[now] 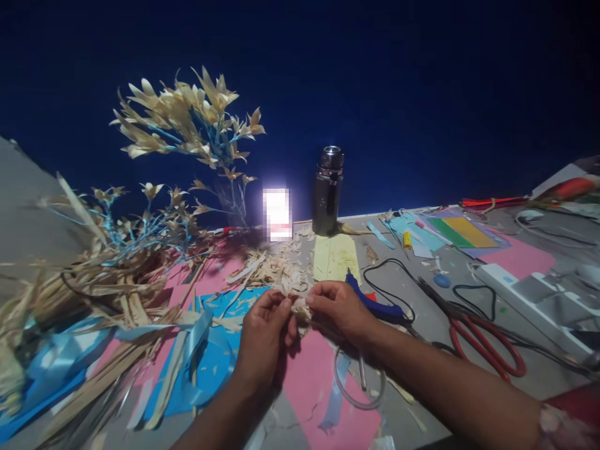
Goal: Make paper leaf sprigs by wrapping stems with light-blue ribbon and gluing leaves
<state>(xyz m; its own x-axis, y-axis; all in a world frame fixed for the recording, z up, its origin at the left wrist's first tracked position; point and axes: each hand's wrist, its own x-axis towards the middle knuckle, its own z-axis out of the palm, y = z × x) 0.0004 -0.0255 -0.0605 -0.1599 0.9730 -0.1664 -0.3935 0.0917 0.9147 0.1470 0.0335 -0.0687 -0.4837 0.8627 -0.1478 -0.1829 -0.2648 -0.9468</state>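
My left hand [268, 334] is closed, its thumb and fingers pinching a small pale piece of dried husk [298, 302]. From the other side my right hand [340, 306] pinches the same piece, thumb against fingertips; the exact shape between the fingers is partly hidden. Just behind my hands lies a heap of pale husk scraps [281, 269]. A blue glue gun [375, 305] with a black cord rests beside my right hand. Below my hands, pink paper [312, 375] carries a pale ring-shaped coil [345, 400] and a light-blue ribbon strip.
Branches of husk flowers [201, 125] stand at the back left, above bundled dry husks [70, 300] and blue ribbon [201, 362]. A dark flask [328, 194] stands upright near a bright, blurred-out object [276, 212]. Red-handled scissors [487, 347] and a white power strip [529, 309] lie right.
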